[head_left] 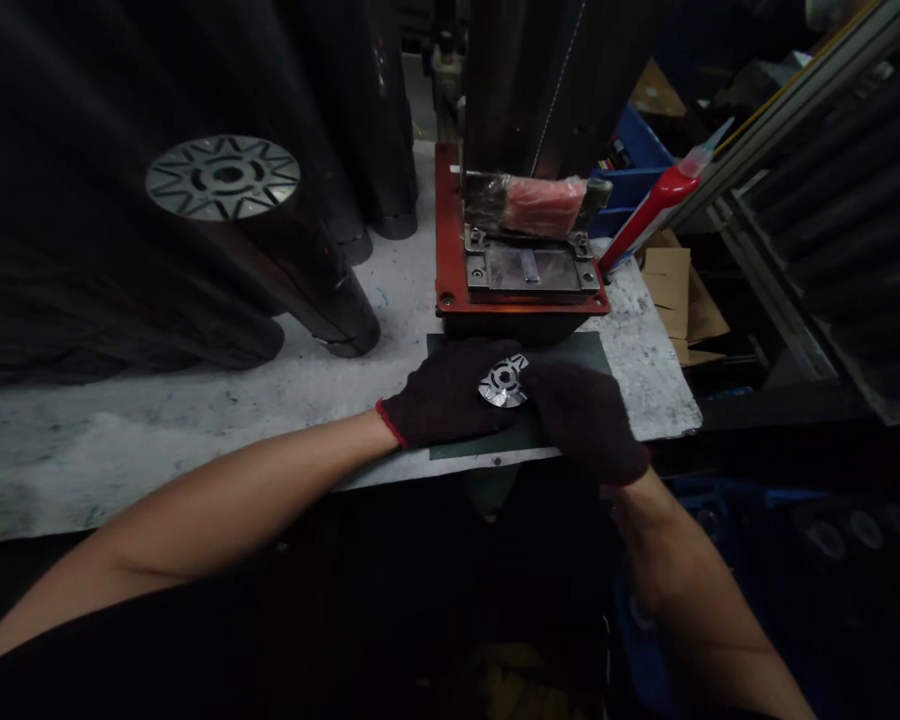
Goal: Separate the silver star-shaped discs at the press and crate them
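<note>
A shiny slotted metal disc (501,385) with a round center hole shows between my two dark-gloved hands, over a green mat (570,350). My left hand (450,392) is closed around its left side. From the right, my right hand (589,415) curls over the disc's right edge, its fingers bent and partly hidden. Whatever lies beneath the disc is covered by the gloves. To the left stands a tall dark column (300,270), topped by a larger-looking slotted metal face (223,178) with a similar pattern.
Beyond my hands stands a red-based fixture (448,230) with a metal plate (540,270) and a pink wrapped block (544,205). A red bottle (652,215) leans right of it. Several dark columns crowd the left of the pale bench (105,460). Cardboard (667,290) lies beyond its right edge.
</note>
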A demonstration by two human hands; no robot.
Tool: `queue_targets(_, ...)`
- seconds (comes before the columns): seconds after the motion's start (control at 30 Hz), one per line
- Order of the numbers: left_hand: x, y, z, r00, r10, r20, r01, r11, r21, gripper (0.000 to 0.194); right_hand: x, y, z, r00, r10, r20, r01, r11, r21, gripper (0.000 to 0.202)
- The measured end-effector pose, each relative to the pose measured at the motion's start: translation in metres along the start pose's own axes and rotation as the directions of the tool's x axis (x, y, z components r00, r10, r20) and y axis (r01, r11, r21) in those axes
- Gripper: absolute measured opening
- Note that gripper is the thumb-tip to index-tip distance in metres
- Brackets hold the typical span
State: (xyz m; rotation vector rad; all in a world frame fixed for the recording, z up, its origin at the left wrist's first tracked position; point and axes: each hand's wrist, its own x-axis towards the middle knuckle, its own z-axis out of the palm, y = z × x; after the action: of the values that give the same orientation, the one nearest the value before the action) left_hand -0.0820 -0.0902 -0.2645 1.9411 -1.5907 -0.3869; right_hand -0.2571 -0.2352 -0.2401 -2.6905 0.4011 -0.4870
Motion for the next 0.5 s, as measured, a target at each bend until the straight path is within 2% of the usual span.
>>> queue_targets(0.07, -0.001, 0.0, 0.0, 0.999, 0.034, -0.01, -0.034, 0.999, -0.016, 0.074, 0.019, -0.009, -0.023, 0.984, -0.034, 0.176, 0.044, 0.998, -0.051, 0.026)
queue_targets(0.13, -0.003, 0.001, -0.001, 0.997, 0.046, -0.054, -0.048, 0.998, -0.028, 0.073, 0.04, -0.016, -0.046, 0.958, -0.123, 0.257, 0.138, 0.99, -0.039, 0.023)
queue_targets(0.17, -0.003, 0.002, -0.002, 0.997, 0.036, -0.066, -0.038, 0.999, -0.027, 0.074, 0.051, -0.017, -0.056, 0.954, -0.189, 0.231, 0.203, 0.979, -0.037, 0.024)
queue_targets(0.23, -0.005, 0.005, -0.005, 0.998, 0.003, -0.057, -0.003, 1.0, -0.014, 0.082, 0.075, -0.014, -0.068, 0.937, -0.332, 0.109, 0.343, 0.933, -0.11, 0.033)
queue_targets(0.3, -0.005, 0.008, -0.008, 1.0, -0.012, -0.019, 0.012, 1.0, 0.005, 0.09, 0.1, -0.003, -0.072, 0.885, -0.464, 0.045, 0.459, 0.851, -0.254, 0.042)
queue_targets(0.37, -0.004, 0.01, -0.01, 1.0, -0.009, -0.004, 0.009, 0.999, 0.036, 0.095, 0.12, 0.014, -0.068, 0.817, -0.572, 0.07, 0.561, 0.763, -0.321, 0.048)
queue_targets(0.43, -0.003, 0.011, -0.009, 1.0, -0.016, -0.021, 0.018, 0.996, 0.086, 0.097, 0.13, 0.029, -0.059, 0.767, -0.639, 0.061, 0.624, 0.719, -0.306, 0.05)
queue_targets(0.47, -0.003, 0.012, -0.008, 0.999, -0.019, -0.032, 0.022, 0.994, 0.108, 0.095, 0.128, 0.034, -0.055, 0.762, -0.647, 0.018, 0.623, 0.726, -0.292, 0.048)
queue_targets(0.5, -0.002, 0.012, -0.008, 0.999, -0.02, -0.037, 0.024, 0.992, 0.121, 0.092, 0.122, 0.036, -0.049, 0.777, -0.627, -0.048, 0.592, 0.755, -0.282, 0.045)
